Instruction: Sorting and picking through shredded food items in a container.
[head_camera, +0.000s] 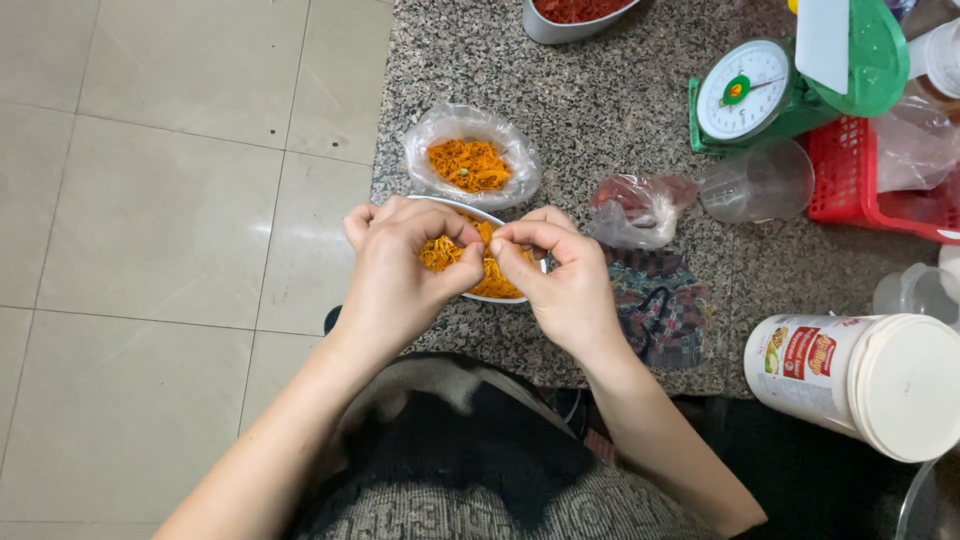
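fingers of both hands pinch at a clump of orange shredded strands (437, 254) right over the white round bowl (480, 297). left hand (395, 270) is curled tight, thumb and forefinger narrowed on the strands; right hand (565, 280) does the same from the other side, fingertips (497, 243) closed on the same clump. so both hold strands, neither spread wide. the bowl sits at the near edge of the speckled grey granite counter (600, 90), partly hidden under the hands, more orange strands piled inside it.

just behind the bowl, a clear plastic bag of the same orange strands (470, 160) lies open. to the right of it a crumpled clear bag with something reddish (635, 205), then a clear plastic cup on its side (760, 180), a green kitchen scale with white dial (760, 90), a red plastic basket (860, 185). a white cylindrical tub with lid (860, 380) lies on its side near the right forearm. a metal bowl of red stuff (570, 15) is at the far edge.

risks, as i judge them: the bowl is close to the counter lip, so a downward tug or a wrist bump could tip it off onto the tiled floor (150, 250). strands pulled apart above the rim may drop outside the bowl. the tub on its side could roll if the right elbow nudges it. the open bag behind could get knocked if the hands swing forward.
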